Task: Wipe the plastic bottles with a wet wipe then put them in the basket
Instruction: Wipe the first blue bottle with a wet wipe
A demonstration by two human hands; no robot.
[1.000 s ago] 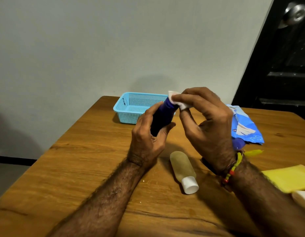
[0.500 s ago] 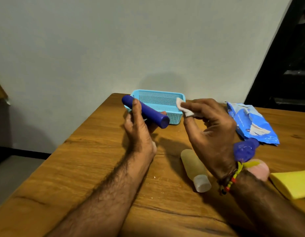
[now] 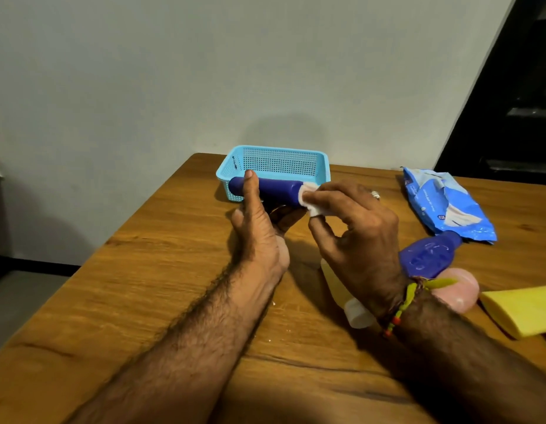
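Bottle (image 3: pixel 273 189), a slim dark-blue plastic cylinder, is held lying sideways in the air just in front of the basket (image 3: pixel 228 169), above the far part of the counter (image 3: pixel 143 286). It looks light and stiff, with a smooth skin that is probably slippery once wet, so a hold around the middle of the barrel, thumb over the top and fingers under, should serve best, leaving the ends free for wiping. The left hand (image 3: pixel 259 228) grips it just so: the thumb lies across the top near the left end, fingers curl beneath. The right hand (image 3: pixel 354 228) pinches a small folded wipe (image 3: pixel 311 203) between thumb and forefinger and presses it on the bottle's right end. So the bottle runs from the left thumb across to the right fingertips, both hands touching it. Other bottles lie near the right wrist, partly hidden; the wipe pack (image 3: pixel 446 206) lies further right.
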